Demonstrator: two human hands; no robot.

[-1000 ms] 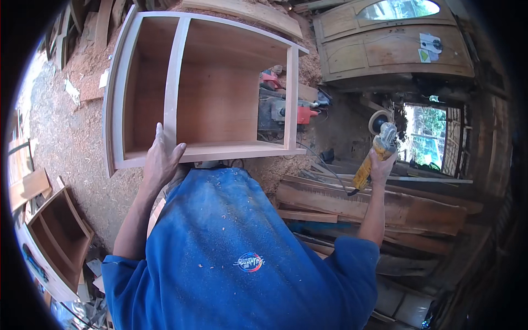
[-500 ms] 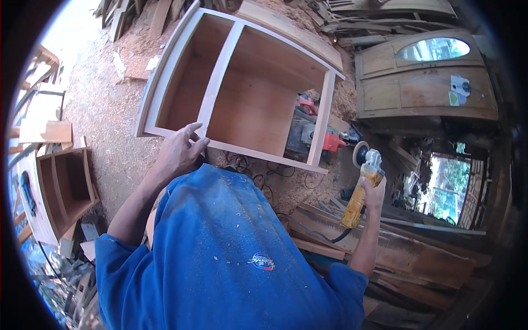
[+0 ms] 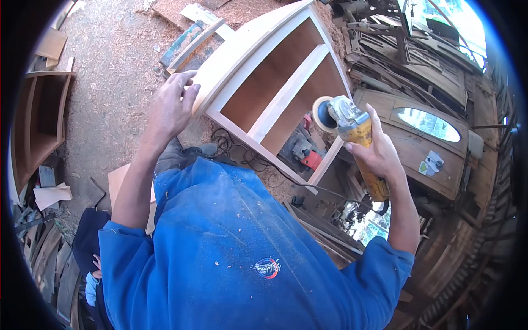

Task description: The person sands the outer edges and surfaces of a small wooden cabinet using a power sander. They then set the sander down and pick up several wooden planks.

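Observation:
My right hand (image 3: pixel 380 147) is wrapped round a yellow angle grinder (image 3: pixel 356 131), whose head carries a round tan pad (image 3: pixel 323 114). The grinder is raised in front of the open side of a pale wooden cabinet (image 3: pixel 275 114), apart from it as far as I can tell. A dark cord runs from its rear end. My left hand (image 3: pixel 171 104) is beside the cabinet's near left corner, thumb and fingers apart with nothing between them. Whether its fingertips touch the wood I cannot tell.
Behind the cabinet frame lies a red and grey power tool (image 3: pixel 308 156). A smaller cabinet (image 3: pixel 45 118) stands at the left. At the right is a wooden door (image 3: pixel 423 140) with an oval pane. A person's hand (image 3: pixel 97 267) shows at the lower left.
The grinder has risen and moved closer to the cabinet in my right hand. My left hand has left the front rail for the corner. The view has turned, so the cabinet appears tilted.

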